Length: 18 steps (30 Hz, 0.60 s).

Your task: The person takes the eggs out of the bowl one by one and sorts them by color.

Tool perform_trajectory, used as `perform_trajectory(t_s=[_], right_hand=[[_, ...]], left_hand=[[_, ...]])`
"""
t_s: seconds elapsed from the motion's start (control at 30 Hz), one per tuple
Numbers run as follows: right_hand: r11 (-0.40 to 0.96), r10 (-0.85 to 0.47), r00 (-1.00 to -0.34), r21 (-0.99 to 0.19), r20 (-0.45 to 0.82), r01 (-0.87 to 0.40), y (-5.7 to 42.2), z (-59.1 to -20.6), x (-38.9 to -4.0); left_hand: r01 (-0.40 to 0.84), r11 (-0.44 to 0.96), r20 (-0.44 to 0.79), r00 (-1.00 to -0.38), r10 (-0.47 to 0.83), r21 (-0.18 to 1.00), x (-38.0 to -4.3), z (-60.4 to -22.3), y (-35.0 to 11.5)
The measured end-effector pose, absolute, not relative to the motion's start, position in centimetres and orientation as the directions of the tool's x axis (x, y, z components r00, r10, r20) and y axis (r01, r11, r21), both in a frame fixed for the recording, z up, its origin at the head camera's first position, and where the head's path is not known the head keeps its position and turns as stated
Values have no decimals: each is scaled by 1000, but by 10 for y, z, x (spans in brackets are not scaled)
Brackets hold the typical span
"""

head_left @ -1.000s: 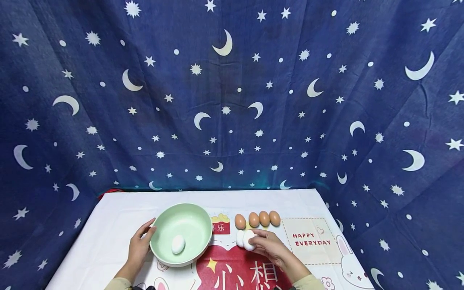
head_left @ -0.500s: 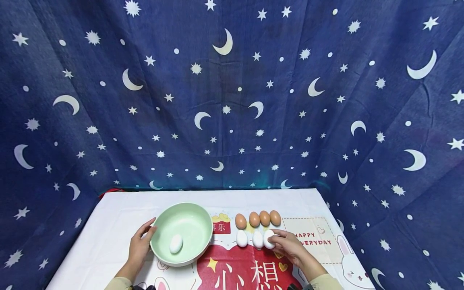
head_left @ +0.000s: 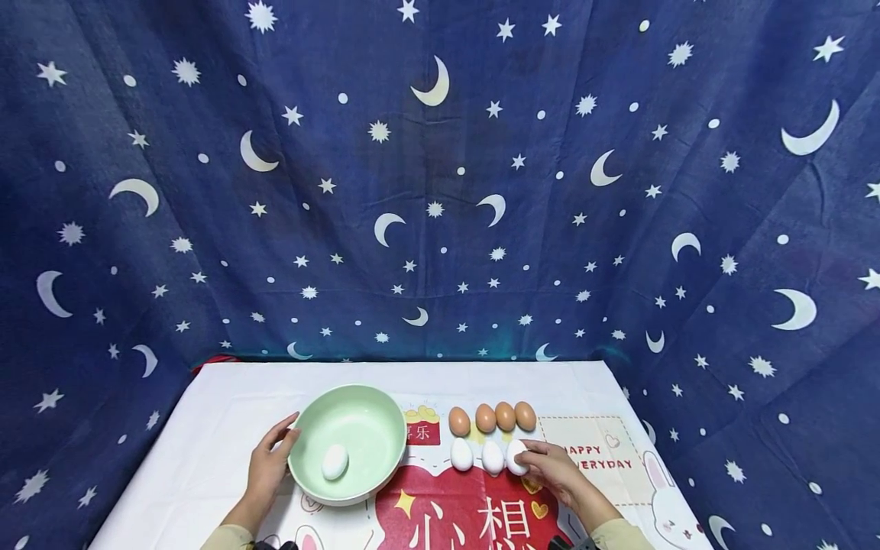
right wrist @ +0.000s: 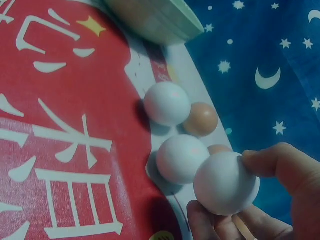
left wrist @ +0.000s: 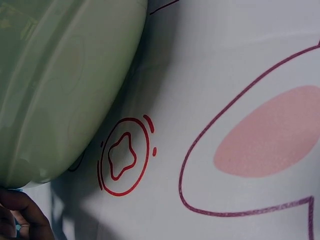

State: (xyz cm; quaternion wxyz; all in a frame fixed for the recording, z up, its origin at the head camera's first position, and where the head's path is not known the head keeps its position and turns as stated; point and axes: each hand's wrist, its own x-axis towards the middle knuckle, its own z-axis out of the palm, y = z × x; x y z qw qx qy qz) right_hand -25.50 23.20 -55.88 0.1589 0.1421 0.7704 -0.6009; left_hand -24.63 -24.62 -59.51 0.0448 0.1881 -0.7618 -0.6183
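A light green bowl (head_left: pixel 385 489) stands at the left of the table, with one white egg (head_left: pixel 334 462) lying inside it. My left hand (head_left: pixel 268 466) is at the bowl's left side, thumb and fingers holding its edge. In the left wrist view only the fingers (left wrist: pixel 22 212) beside the bowl's outer wall (left wrist: pixel 75 100) show. My right hand (head_left: pixel 553 470) pinches a white egg (right wrist: pixel 226 183) between thumb and fingers, at the right end of a row. Left of it are two more white eggs, the near one (head_left: pixel 492 457) and the far one (head_left: pixel 461 454).
Several brown eggs (head_left: pixel 505 416) lie in a row behind the white ones; one brown egg (head_left: pixel 459 422) sits a little apart at the left. The printed white tablecloth (head_left: pixel 234 412) covers the table. A dark blue curtain (head_left: pixel 440 229) with moons and stars surrounds its back and sides.
My right hand has moved to the right from the middle white egg's place to the rightmost egg, which it holds. The egg in the bowl shifted slightly left. My left hand stayed at the bowl.
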Motion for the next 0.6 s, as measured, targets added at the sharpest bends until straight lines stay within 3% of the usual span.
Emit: perform_trajectory(t_s=[0.6], right_hand=[[247,90,-926,-893,-366,376,231,-578,-263]], left_hand=[[-241,154,-179,-925,-336,958,-246,-596,-247]])
